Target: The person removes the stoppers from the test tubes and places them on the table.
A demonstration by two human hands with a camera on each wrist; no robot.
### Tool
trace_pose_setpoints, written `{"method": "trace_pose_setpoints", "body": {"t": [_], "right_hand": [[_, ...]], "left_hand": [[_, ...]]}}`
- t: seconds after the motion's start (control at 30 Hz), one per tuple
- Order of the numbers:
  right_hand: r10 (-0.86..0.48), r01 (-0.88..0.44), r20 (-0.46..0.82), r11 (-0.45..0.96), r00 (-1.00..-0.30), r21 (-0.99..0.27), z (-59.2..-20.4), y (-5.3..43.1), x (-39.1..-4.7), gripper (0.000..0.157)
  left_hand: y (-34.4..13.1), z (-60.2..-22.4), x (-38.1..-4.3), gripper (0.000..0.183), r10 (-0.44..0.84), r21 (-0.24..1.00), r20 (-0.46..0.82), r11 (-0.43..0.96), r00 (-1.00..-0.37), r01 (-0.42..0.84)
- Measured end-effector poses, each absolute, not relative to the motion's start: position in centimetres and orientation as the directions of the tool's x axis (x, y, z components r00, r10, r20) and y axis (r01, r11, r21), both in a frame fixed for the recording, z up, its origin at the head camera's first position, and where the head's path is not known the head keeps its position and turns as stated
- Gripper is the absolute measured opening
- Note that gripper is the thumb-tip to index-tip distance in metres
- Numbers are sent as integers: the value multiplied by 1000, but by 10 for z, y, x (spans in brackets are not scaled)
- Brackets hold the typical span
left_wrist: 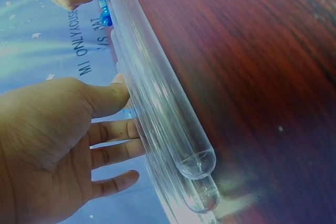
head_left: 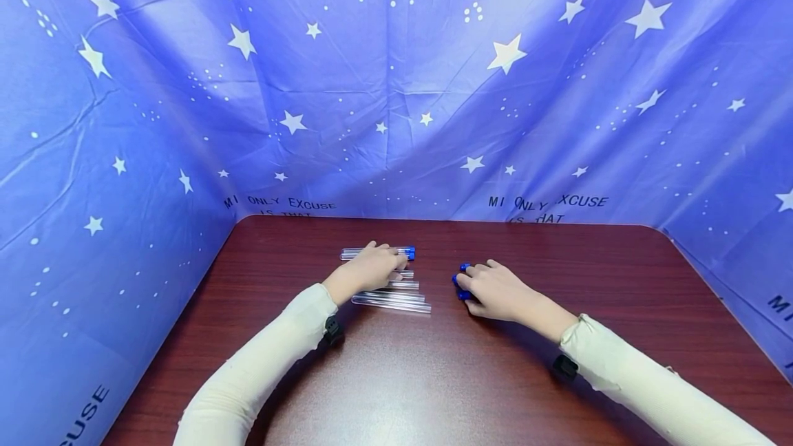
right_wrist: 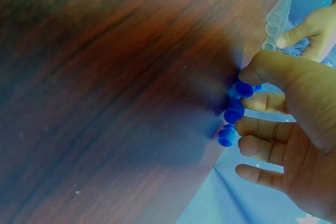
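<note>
Clear test tubes lie side by side on the table, rounded ends to the left and mouths to the right. My left hand reaches over them from the left, fingers fairly straight. In the right wrist view its thumb comes right up to a tube mouth; its fingertips are partly hidden behind the tubes in the left wrist view. With thumb and index finger, my right hand pinches a blue cap at table level. Its other fingers extend past more blue caps lined up beside it.
Behind the left hand lie test tubes with blue caps on. The dark red wooden table has rounded back corners. A blue curtain with white stars hangs around its back and sides.
</note>
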State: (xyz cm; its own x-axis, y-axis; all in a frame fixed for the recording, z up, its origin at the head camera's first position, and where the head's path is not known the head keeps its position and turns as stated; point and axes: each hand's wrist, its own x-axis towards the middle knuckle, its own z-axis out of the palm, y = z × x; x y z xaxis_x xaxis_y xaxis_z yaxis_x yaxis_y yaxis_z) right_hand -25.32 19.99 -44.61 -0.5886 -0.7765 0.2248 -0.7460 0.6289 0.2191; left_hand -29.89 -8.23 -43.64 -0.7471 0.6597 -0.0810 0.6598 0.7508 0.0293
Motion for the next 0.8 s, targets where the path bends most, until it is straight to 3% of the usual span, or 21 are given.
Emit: {"method": "trace_pose_setpoints", "body": {"t": [0.8], "right_hand": [[-778, -752, 224, 626, -586, 208, -445, 200, -255, 28]], "left_hand": [[-84, -438, -301, 16, 653, 34, -73, 757, -754, 653]]}}
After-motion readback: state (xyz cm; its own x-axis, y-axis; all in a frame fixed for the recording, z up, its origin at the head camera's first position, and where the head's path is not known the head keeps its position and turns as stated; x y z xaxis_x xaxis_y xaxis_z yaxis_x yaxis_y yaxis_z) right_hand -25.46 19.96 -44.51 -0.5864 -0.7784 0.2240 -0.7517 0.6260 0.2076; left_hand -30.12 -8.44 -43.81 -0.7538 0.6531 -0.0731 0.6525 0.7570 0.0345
